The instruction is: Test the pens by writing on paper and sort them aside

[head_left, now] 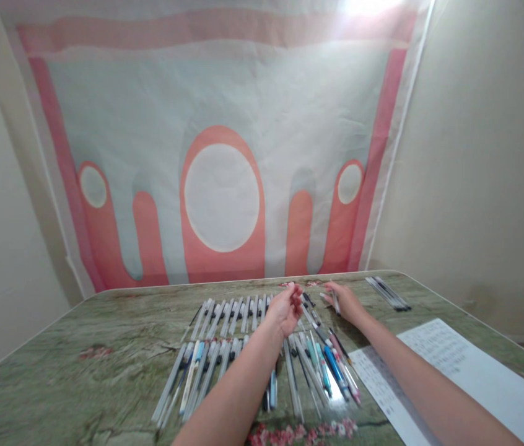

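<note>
My left hand [285, 310] is above the far row of pens, its fingers curled in. Whether anything is inside those fingers is hidden. To its right, my right hand [344, 302] pinches a slim clear pen [336, 301] that points down toward the table. Between and below the hands lie dark-tipped pens [311, 308]. The far row of clear-barrelled pens [229, 317] runs left from my left hand. Nearer to me, a second row of pens [199, 375] is partly covered by my left forearm.
Coloured pens, among them a blue pen [335, 370], lie right of my left forearm. Handwritten sheets of paper [457, 384] lie under my right forearm. Several pens [387, 293] form a group at the far right of the wood-patterned table [80, 396]. A printed cloth [225, 87] hangs behind.
</note>
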### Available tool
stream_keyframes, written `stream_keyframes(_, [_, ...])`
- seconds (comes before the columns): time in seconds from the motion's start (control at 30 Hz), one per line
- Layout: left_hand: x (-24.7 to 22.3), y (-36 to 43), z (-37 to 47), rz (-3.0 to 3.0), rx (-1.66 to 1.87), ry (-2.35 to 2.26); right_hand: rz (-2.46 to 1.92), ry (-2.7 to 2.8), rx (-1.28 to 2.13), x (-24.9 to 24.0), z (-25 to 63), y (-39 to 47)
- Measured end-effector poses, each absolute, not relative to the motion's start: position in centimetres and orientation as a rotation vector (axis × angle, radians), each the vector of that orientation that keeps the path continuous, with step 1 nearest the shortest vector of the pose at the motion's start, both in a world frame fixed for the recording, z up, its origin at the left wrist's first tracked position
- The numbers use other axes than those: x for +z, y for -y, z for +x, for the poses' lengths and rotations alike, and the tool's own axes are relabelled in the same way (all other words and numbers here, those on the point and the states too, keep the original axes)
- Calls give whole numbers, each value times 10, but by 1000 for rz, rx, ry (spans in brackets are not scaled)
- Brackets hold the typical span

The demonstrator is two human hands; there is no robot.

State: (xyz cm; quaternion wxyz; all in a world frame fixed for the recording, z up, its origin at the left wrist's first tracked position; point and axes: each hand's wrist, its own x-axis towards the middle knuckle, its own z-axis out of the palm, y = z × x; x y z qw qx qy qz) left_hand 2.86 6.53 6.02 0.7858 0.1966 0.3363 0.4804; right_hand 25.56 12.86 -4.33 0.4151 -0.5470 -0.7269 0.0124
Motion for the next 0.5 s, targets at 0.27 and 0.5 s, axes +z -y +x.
stream_keyframes(0.27, [56, -68, 30, 442, 1054, -775, -1467, 1895, -83, -32, 241, -114])
stream_keyframes(0.5, [47, -66, 35, 609, 1123, -828, -1006, 1861, -85, 28, 200, -84])
